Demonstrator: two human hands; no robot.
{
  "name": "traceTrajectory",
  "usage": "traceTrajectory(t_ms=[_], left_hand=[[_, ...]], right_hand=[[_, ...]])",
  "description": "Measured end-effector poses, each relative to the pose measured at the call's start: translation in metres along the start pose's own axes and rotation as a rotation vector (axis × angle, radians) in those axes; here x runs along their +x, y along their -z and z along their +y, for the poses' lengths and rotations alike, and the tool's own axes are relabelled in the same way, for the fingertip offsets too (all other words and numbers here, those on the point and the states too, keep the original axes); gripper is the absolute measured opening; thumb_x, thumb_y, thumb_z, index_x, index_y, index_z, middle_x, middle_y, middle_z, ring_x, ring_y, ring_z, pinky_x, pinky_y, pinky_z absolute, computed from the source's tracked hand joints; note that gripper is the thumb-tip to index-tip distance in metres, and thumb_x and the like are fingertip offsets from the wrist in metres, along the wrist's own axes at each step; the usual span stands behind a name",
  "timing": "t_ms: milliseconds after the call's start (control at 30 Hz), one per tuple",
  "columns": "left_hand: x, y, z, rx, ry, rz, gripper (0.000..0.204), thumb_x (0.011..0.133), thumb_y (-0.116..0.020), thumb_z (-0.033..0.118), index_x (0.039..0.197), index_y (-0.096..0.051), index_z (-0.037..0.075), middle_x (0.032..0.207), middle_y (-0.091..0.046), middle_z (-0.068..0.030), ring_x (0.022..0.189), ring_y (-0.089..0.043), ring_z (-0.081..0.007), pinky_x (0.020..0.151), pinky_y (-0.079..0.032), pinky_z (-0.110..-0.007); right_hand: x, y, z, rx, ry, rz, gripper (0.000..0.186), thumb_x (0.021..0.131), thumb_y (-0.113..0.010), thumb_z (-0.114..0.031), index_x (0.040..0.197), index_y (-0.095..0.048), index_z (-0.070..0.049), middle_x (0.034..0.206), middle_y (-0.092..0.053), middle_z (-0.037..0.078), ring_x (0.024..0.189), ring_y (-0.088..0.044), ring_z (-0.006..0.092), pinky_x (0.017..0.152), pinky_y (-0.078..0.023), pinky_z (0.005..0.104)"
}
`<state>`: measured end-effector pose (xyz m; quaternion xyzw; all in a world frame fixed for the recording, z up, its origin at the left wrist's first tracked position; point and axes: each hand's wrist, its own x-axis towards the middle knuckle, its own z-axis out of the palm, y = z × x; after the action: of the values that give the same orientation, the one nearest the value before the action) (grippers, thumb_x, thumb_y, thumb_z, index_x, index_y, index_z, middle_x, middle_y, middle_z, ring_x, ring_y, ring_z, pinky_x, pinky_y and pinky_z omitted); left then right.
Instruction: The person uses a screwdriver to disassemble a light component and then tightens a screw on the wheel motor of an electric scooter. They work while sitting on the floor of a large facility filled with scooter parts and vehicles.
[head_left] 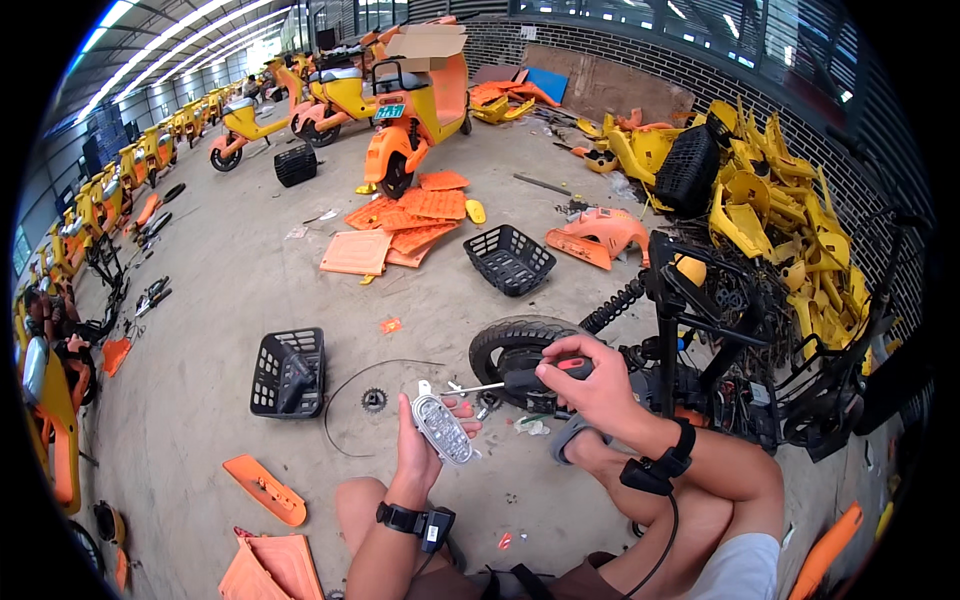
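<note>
Lamp unit [443, 428] is detached, apparently unopened, held in left hand [414, 456]; right hand [597, 378] grips screwdriver [522, 381] at the lamp's two o'clock.

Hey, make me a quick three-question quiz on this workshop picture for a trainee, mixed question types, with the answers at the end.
1. Multiple choice: what does the right hand hold?
a) a hammer
b) a screwdriver
c) a pair of pliers
2. True or false: the oval lamp with the clear lens lies on the floor.
3. Fill in the gap: to the left of the lamp, a black drill-like tool lies inside a black ____.

Key:
1. b; its shaft points toward the lamp.
2. False; the left hand holds it.
3. Basket.
</note>
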<state>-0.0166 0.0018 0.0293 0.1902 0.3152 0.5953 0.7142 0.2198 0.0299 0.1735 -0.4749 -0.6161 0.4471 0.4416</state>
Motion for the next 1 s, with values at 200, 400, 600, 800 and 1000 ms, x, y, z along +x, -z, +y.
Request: traceTrajectory(t_ms=[200,400,600,800,1000], left_hand=[[0.002,0.0,-0.003,0.0,-0.004,0.01,0.086,0.098,-0.015,0.071,0.11,-0.056,-0.003,0.093,-0.068,-0.0216,0.079,-0.071,-0.0352,0.074,-0.059,-0.044],[0.004,-0.004,-0.004,-0.007,-0.021,0.003,0.084,0.098,-0.016,0.071,0.11,-0.057,-0.002,0.093,-0.068,-0.0215,0.08,-0.07,-0.0355,0.076,-0.059,-0.045],[0.004,-0.008,-0.008,-0.008,-0.005,-0.008,0.084,0.098,-0.017,0.07,0.111,-0.056,-0.003,0.095,-0.068,-0.0211,0.082,-0.07,-0.0355,0.078,-0.058,-0.045],[0.01,-0.003,-0.014,-0.047,0.007,-0.047,0.083,0.099,-0.018,0.07,0.112,-0.057,-0.003,0.095,-0.068,-0.0207,0.082,-0.07,-0.0363,0.078,-0.058,-0.046],[0.007,-0.005,-0.01,-0.06,0.011,-0.054,0.083,0.099,-0.018,0.069,0.111,-0.057,-0.002,0.095,-0.067,-0.0205,0.082,-0.07,-0.0362,0.079,-0.057,-0.046]], right_hand=[[-0.007,-0.004,-0.006,-0.166,0.121,-0.107,0.02,0.083,-0.077,-0.013,0.096,-0.068,-0.001,0.083,-0.068,0.003,0.077,-0.066,0.0092,0.068,-0.053,0.0257],[-0.009,-0.002,-0.004,-0.317,0.383,-0.077,0.021,0.078,-0.078,-0.012,0.093,-0.069,-0.001,0.085,-0.067,0.009,0.078,-0.067,0.0212,0.071,-0.053,0.0314],[-0.012,0.004,-0.002,-0.326,0.424,-0.052,0.021,0.079,-0.078,-0.013,0.094,-0.069,-0.001,0.085,-0.067,0.009,0.077,-0.067,0.0212,0.07,-0.053,0.0323],[-0.013,0.006,-0.009,-0.238,0.179,-0.038,0.023,0.083,-0.077,-0.017,0.095,-0.068,0.0,0.083,-0.068,0.008,0.074,-0.067,0.0141,0.067,-0.054,0.0299],[-0.005,0.008,0.001,-0.189,0.075,-0.009,0.025,0.083,-0.078,-0.02,0.097,-0.069,-0.001,0.083,-0.07,0.008,0.074,-0.066,0.0113,0.069,-0.053,0.0263]])
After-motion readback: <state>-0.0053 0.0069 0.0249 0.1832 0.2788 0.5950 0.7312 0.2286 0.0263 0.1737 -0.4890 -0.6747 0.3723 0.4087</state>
